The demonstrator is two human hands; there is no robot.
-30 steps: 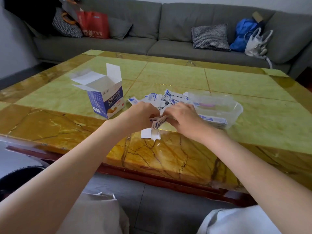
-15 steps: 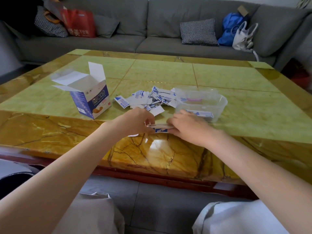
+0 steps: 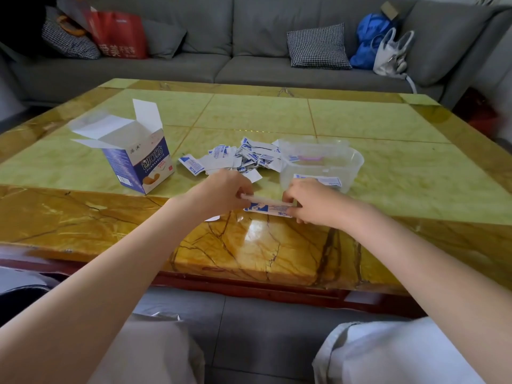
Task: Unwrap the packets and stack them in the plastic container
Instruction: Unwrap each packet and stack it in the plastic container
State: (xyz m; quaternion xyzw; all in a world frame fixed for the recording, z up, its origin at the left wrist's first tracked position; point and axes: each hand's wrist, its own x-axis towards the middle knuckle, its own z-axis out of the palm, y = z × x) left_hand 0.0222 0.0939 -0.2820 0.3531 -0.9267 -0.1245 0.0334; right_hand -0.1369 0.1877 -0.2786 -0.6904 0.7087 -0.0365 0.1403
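Note:
Both hands hold one small packet above the table's near edge. My left hand (image 3: 221, 191) pinches the left end of a pale strip (image 3: 263, 200). My right hand (image 3: 310, 202) pinches the right end together with the blue-and-white wrapper (image 3: 266, 209), which hangs open below the strip. Behind my hands lies a pile of blue-and-white wrappers (image 3: 241, 159). A clear plastic container (image 3: 352, 164) stands just right of the pile, with a few pieces in its bottom.
An opened blue and white carton (image 3: 138, 159) stands to the left of the pile, flaps up. The table (image 3: 388, 162) is glossy green and amber marble. A grey sofa (image 3: 249, 59) with cushions and bags runs along the far side.
My hands have drawn back from the pile toward the near edge and spread apart. The packet between them has been pulled open, so the strip and wrapper now stretch between the two hands.

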